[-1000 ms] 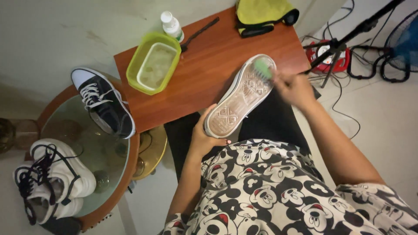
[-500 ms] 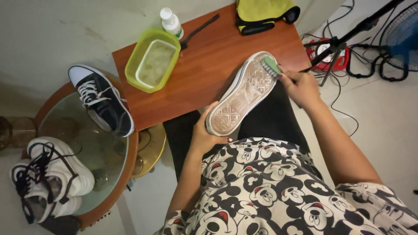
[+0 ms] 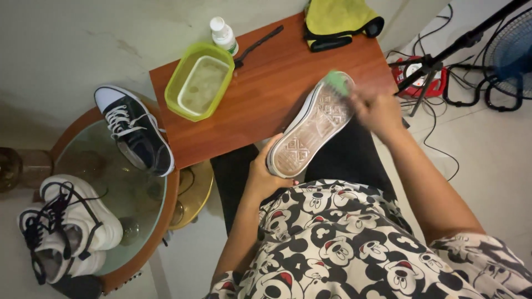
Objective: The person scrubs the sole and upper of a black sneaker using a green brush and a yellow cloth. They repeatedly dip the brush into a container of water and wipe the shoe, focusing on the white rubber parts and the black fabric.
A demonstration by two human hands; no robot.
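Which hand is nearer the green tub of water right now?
Left. The left hand grips the shoe's heel, below and right of the green tub; the right hand is farther right, at the toe.

Even, soft indoor light, moderately bright, no hard shadows. Mild glare on the glass tabletop (image 3: 119, 194) at left. Right hand (image 3: 378, 111) and green brush (image 3: 338, 83) are motion-blurred; everything else is sharp. Slight wide-angle stretch at the edges, and the far left corner is dimmer.
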